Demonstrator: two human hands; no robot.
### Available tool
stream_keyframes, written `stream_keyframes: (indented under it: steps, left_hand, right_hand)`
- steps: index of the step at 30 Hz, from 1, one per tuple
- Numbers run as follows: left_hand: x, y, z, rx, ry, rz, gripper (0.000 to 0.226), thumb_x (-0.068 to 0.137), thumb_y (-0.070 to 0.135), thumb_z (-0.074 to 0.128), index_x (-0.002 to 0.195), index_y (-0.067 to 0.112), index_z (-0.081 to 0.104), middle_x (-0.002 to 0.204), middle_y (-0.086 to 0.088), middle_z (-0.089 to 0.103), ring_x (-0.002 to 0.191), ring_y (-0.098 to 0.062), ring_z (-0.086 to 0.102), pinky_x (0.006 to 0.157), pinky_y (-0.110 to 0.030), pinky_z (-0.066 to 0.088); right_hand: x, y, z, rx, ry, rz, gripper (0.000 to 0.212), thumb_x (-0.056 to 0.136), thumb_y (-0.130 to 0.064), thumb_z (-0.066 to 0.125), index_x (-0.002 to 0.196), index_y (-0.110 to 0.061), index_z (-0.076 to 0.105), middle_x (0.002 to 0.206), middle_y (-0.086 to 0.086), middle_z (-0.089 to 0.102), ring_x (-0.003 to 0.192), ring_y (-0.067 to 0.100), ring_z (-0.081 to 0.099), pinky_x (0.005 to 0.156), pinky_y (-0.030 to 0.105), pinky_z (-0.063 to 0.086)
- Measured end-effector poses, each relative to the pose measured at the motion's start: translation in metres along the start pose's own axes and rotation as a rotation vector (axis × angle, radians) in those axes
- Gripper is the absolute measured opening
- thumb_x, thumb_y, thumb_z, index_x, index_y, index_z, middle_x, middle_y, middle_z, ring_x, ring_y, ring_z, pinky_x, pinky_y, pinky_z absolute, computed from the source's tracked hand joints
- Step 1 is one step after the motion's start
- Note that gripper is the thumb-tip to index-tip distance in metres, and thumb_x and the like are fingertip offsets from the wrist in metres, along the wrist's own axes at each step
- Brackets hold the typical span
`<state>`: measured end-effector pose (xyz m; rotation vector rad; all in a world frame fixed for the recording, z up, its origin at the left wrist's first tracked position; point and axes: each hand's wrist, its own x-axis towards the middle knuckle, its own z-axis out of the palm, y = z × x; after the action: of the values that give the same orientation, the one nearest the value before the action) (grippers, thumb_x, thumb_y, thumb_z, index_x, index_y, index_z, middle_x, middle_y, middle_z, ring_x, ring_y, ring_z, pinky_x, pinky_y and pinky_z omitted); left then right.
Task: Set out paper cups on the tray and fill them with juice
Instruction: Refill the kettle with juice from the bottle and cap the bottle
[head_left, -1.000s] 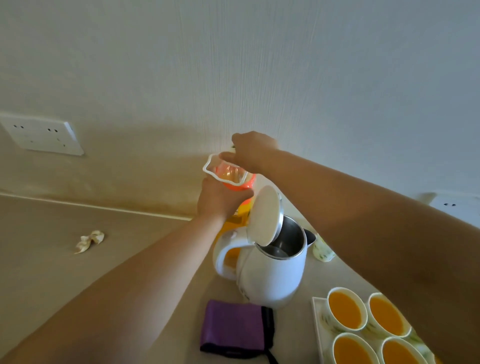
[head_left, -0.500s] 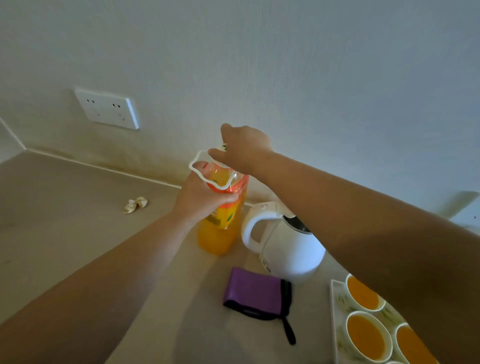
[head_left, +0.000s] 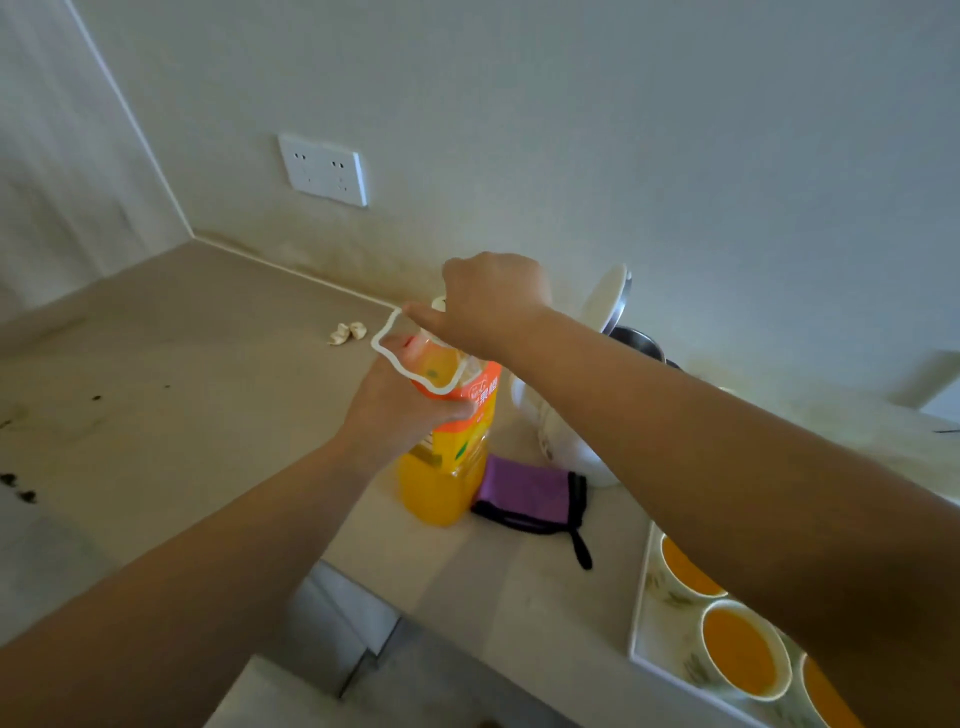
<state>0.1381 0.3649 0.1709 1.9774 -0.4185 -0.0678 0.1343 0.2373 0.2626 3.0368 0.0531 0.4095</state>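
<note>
Since a second earlier the bottle (head_left: 447, 467) had come forward from behind the kettle (head_left: 571, 447) and stood on the tabletop (head_left: 208, 364), just beside the cloth (head_left: 524, 491). The left hand (head_left: 400, 410) gripped its shoulder. The right hand (head_left: 493, 301) curled over its top, hiding the cap. Cups (head_left: 740, 654) on the tray (head_left: 641, 623) held juice. This looked like capping, and it called for a firm left grip, an upright bottle and the cap turned squarely.

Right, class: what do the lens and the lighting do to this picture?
Head view: the wide lens makes the left forearm and right forearm loom large; light is dim and soft, no glare; the right one darkens low down, covering some cups; bottle and cloth look sharp.
</note>
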Motion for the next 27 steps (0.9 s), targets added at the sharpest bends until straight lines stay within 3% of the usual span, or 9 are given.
stream_keyframes:
  steps: [3,7,11,14,16,20,22,25,27]
  left_hand:
    - [-0.019,0.0,-0.004,-0.018,0.024,-0.027,0.081,0.042,0.029,0.08,0.118,0.02,0.052,0.101,0.011,0.062,0.092,0.001,0.06,0.071,-0.015,0.046]
    - [-0.031,-0.002,-0.012,-0.008,0.002,-0.039,0.084,0.043,0.034,0.08,0.121,0.021,0.052,0.105,0.009,0.063,0.097,-0.006,0.061,0.078,-0.023,0.05]
    - [-0.027,-0.001,-0.02,0.031,-0.1,-0.019,0.07,0.051,0.028,0.083,0.116,0.022,0.056,0.098,0.017,0.061,0.092,-0.001,0.059,0.07,-0.011,0.046]
    - [-0.018,-0.005,-0.028,0.024,-0.184,-0.012,0.085,0.043,0.043,0.081,0.122,0.025,0.056,0.112,0.009,0.064,0.105,-0.01,0.061,0.088,-0.031,0.052]
    - [-0.013,-0.007,-0.034,-0.001,-0.248,0.014,0.088,0.043,0.043,0.083,0.125,0.031,0.053,0.12,0.006,0.063,0.113,-0.016,0.059,0.094,-0.045,0.051]
    - [-0.003,-0.011,-0.042,-0.016,-0.325,0.078,0.089,0.048,0.038,0.085,0.128,0.031,0.046,0.122,0.008,0.061,0.116,-0.015,0.058,0.094,-0.046,0.051]
    - [-0.001,-0.016,-0.041,-0.011,-0.333,0.079,0.091,0.046,0.042,0.086,0.127,0.027,0.048,0.121,0.009,0.062,0.114,-0.012,0.059,0.093,-0.044,0.052]
    - [0.0,-0.026,-0.037,-0.001,-0.317,0.093,0.09,0.046,0.046,0.086,0.125,0.024,0.051,0.118,0.008,0.063,0.111,-0.012,0.06,0.092,-0.045,0.052]
    - [-0.002,-0.027,-0.035,-0.016,-0.276,0.085,0.085,0.045,0.044,0.083,0.121,0.027,0.05,0.113,0.011,0.063,0.106,-0.007,0.061,0.09,-0.04,0.053]
  right_hand:
    - [-0.011,-0.012,-0.004,-0.08,-0.019,-0.023,0.062,0.091,-0.067,0.026,0.061,-0.015,0.043,0.064,-0.003,0.042,0.055,0.014,0.041,0.048,0.024,0.03]
    - [-0.014,-0.021,-0.001,-0.033,-0.035,-0.036,0.058,0.09,-0.063,0.031,0.056,-0.017,0.041,0.062,-0.002,0.043,0.057,0.015,0.044,0.047,0.023,0.029]
    - [-0.011,-0.017,0.003,0.051,-0.039,-0.02,0.055,0.09,-0.06,0.036,0.055,-0.018,0.04,0.059,-0.003,0.04,0.053,0.012,0.04,0.046,0.024,0.028]
    - [-0.004,-0.015,0.004,0.04,-0.062,-0.097,0.054,0.091,-0.061,0.036,0.059,-0.017,0.041,0.061,-0.002,0.04,0.066,0.018,0.047,0.05,0.026,0.031]
    - [-0.001,-0.012,0.003,0.035,-0.085,-0.195,0.051,0.092,-0.06,0.036,0.072,-0.015,0.048,0.061,-0.003,0.038,0.073,0.021,0.047,0.054,0.029,0.029]
    - [0.002,-0.007,-0.006,-0.05,-0.103,-0.339,0.052,0.095,-0.057,0.03,0.097,-0.013,0.056,0.073,0.0,0.047,0.075,0.021,0.047,0.061,0.03,0.032]
    - [0.0,-0.014,-0.007,-0.159,-0.063,-0.304,0.052,0.095,-0.058,0.027,0.085,-0.014,0.053,0.071,-0.001,0.046,0.071,0.02,0.047,0.056,0.029,0.032]
    - [0.001,-0.03,-0.011,-0.296,-0.064,-0.086,0.068,0.09,-0.069,0.023,0.06,-0.012,0.044,0.061,-0.002,0.042,0.055,0.014,0.042,0.051,0.023,0.03]
    - [0.0,-0.037,-0.013,-0.283,-0.095,0.032,0.066,0.09,-0.07,0.024,0.057,-0.015,0.041,0.061,-0.002,0.042,0.053,0.012,0.04,0.049,0.022,0.03]
